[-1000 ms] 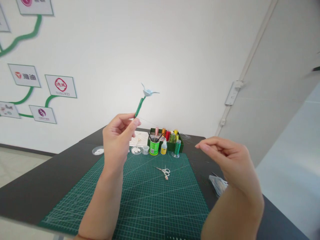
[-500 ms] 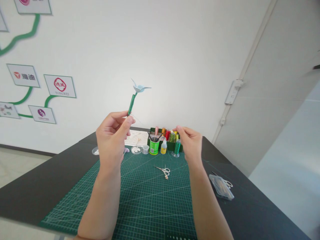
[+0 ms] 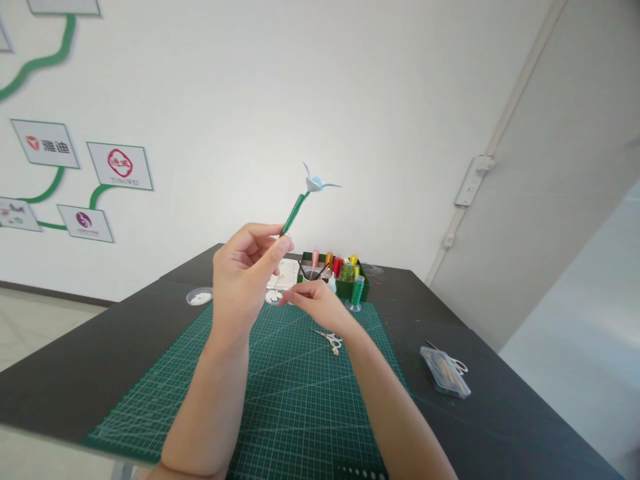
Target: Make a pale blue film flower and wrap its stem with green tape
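My left hand (image 3: 245,277) is raised over the table and pinches the lower end of a green-wrapped stem (image 3: 293,213) between thumb and fingertips. The stem slants up to the right and ends in a small pale blue flower (image 3: 316,183). My right hand (image 3: 315,303) sits just below and right of the left hand, fingers drawn together in a pinch; what it holds is too thin to make out. Both hands hover above the green cutting mat (image 3: 280,393).
Small scissors (image 3: 330,341) lie on the mat. A green box of thread spools and tools (image 3: 335,273) stands at the far edge, with small dishes (image 3: 199,296) to its left. A clear plastic case (image 3: 444,372) lies on the black table (image 3: 75,367) at right.
My right hand swept from far right in toward the left hand, now just under it. The stem and flower tilted left and then back to the right in my left hand.
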The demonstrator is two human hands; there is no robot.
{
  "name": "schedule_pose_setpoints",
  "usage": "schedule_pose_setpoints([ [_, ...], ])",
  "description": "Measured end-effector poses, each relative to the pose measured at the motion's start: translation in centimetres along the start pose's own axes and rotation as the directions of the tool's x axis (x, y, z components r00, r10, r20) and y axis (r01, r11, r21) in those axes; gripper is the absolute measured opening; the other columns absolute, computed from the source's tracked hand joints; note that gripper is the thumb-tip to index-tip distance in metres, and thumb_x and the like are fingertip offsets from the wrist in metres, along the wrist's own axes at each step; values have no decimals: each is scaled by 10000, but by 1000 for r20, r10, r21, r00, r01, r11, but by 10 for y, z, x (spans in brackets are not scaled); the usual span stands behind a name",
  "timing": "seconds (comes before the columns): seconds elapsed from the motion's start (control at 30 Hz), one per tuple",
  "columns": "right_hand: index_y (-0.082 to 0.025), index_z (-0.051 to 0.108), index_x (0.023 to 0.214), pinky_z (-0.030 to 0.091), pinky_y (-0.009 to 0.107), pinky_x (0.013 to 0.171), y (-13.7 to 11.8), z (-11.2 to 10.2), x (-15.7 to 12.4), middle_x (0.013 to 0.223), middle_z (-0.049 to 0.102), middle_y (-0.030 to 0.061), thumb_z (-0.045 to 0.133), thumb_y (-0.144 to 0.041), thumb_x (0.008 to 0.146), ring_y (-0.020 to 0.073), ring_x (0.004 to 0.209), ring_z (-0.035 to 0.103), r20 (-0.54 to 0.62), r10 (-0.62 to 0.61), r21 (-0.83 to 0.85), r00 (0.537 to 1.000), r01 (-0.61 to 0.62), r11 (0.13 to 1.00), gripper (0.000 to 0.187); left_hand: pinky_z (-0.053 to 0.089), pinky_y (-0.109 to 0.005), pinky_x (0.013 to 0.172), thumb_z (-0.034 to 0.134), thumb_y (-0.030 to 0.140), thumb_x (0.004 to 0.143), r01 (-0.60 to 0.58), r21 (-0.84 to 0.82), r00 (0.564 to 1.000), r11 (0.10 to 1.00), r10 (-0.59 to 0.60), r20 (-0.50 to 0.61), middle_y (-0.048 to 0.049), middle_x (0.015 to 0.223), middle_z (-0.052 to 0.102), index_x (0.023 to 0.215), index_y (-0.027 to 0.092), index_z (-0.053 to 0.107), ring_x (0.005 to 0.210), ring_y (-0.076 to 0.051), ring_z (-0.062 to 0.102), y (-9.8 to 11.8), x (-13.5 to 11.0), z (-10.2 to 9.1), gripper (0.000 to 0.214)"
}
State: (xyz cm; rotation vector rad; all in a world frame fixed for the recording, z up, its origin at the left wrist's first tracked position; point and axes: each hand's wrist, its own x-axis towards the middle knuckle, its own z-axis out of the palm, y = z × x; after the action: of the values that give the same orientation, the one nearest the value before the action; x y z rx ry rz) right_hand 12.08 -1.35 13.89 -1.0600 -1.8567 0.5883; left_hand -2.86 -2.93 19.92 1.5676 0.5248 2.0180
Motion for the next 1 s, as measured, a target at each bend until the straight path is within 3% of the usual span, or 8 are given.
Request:
schedule_pose_setpoints([
  [0.17,-169,799,929,473,306,712,11,-58,-6,834,737,45,633,-395,900,184,742,620,102,86,-126,991,-73,989,282,429,-181,459,762,225,815,46,-16,991,999,-43,128,19,666,679,916,229,760,509,-69,515,-4,-2,-1,101],
  [0.3,-192,772,1036,488,380,861,1,-78,-18,1013,762,76,605,-351,917,228,908,669,-174,114,-211,978,-151,966,259,424,-187,470,761,214,820,93,-23,960,995,-84,269,17,694,688,912,238,758,525,-68,526,-5,-6,4,95],
  [0.4,-216,735,1102,488,418,962,-16,-78,-29,1085,758,72,583,-327,944,227,1002,675,-380,10,-30,925,-23,999,246,409,-187,477,756,233,836,101,0,925,995,-94,368,26,673,664,913,237,756,531,-64,507,-4,-10,9,77],
  [0.47,-254,723,1102,496,405,991,-30,-73,-37,1087,749,47,584,-328,961,209,1037,674,-409,-57,126,911,118,985,211,400,-193,477,748,256,846,109,29,899,994,-111,423,24,665,654,918,226,756,538,-67,501,-1,-13,13,78],
  [0.6,-294,642,1264,553,346,892,-55,-62,-53,1173,699,50,542,-344,1002,177,984,673,-225,-97,375,970,178,910,285,413,-198,501,726,264,864,103,68,877,992,-122,464,24,677,652,941,216,759,558,-69,504,4,-19,19,97],
  [0.73,-284,539,1372,414,225,470,-69,-57,-61,1000,652,26,520,-341,1005,93,597,537,-149,-36,342,988,86,936,371,443,-197,532,713,252,876,81,57,874,995,-99,475,22,714,682,943,224,755,591,-73,546,8,-22,22,84],
  [0.87,-220,578,1313,282,233,457,-75,-61,-65,641,441,-69,521,-324,994,90,506,337,-158,-5,253,987,45,966,341,443,-201,526,710,246,875,66,66,880,996,-89,467,17,734,697,928,231,757,597,-77,559,9,-24,24,72],
  [1.0,-192,661,1173,231,246,469,-77,-66,-71,554,323,-88,514,-321,981,103,507,274,-201,20,107,979,1,994,274,422,-196,495,719,244,863,42,112,895,993,-87,437,26,704,675,945,237,764,566,-69,524,7,-24,25,94],
])
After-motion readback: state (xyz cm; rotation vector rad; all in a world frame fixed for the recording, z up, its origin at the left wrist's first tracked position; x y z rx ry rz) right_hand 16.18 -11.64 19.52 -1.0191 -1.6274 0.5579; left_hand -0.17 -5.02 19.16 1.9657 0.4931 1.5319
